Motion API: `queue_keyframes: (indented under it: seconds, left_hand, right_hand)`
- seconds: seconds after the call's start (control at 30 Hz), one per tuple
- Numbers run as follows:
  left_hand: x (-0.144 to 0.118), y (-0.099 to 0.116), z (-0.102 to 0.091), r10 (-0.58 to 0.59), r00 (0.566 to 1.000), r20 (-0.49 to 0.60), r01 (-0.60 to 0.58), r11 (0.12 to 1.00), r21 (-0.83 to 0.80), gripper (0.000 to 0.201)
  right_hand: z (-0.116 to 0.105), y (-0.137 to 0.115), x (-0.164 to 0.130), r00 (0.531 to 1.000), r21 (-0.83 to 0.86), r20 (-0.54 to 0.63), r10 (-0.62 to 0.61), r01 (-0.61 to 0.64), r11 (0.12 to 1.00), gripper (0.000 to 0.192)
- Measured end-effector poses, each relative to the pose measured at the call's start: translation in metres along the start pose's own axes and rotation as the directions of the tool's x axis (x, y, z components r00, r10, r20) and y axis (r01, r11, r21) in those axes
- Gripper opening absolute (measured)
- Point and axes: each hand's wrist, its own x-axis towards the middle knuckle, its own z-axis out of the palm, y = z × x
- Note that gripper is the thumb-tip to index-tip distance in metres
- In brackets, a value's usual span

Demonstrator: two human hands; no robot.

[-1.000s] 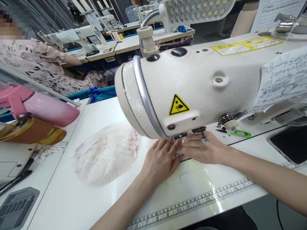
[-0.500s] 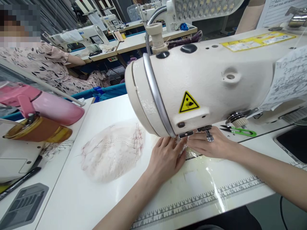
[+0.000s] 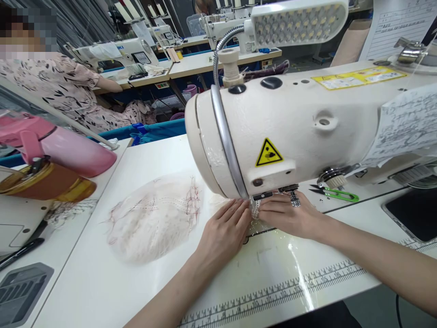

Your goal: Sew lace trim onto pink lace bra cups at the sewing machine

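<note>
My left hand (image 3: 227, 228) lies palm down, fingers stretched forward, on pale fabric (image 3: 215, 202) beside the head of a white sewing machine (image 3: 290, 123). A narrow strip of white lace (image 3: 255, 208) shows between my two hands. My right hand (image 3: 293, 214) reaches in under the machine head, its fingers together at the lace; the metal thumbscrew (image 3: 295, 199) hides part of it. The needle and presser foot are hidden behind the machine head. Left of my left hand lies a sheer off-white piece (image 3: 150, 223) with reddish threads along its edges.
Green thread snips (image 3: 337, 194) and a black phone (image 3: 414, 214) lie at the right. A printed ruler (image 3: 273, 294) runs along the front edge. At the left are a pink bottle (image 3: 78, 148) and an amber tape roll (image 3: 68, 182). A co-worker (image 3: 64, 91) sits beyond.
My left hand has drawn slightly back and left, its fingers closer together. More lace shows between the hands. The whole view has shifted a little, with the lamp lower in it.
</note>
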Motion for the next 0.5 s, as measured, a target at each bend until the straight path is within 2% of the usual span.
queue_keyframes:
  seconds: [0.13,0.27,0.5]
  left_hand:
    - [0.002,-0.002,0.001,-0.053,0.998,0.012,0.054,0.998,-0.017,0.028]
    - [0.004,-0.003,0.002,-0.087,0.996,0.018,0.088,0.996,-0.026,0.026]
    - [0.008,-0.004,0.001,-0.123,0.991,0.046,0.122,0.992,0.015,0.022]
  right_hand:
    - [0.001,-0.006,0.001,0.999,-0.061,0.045,0.017,-0.014,0.998,0.033]
    - [0.0,-0.01,0.007,0.998,-0.013,0.004,0.064,-0.064,0.998,0.026]
    - [-0.001,-0.012,0.01,0.995,-0.065,-0.034,0.091,-0.093,0.993,0.026]
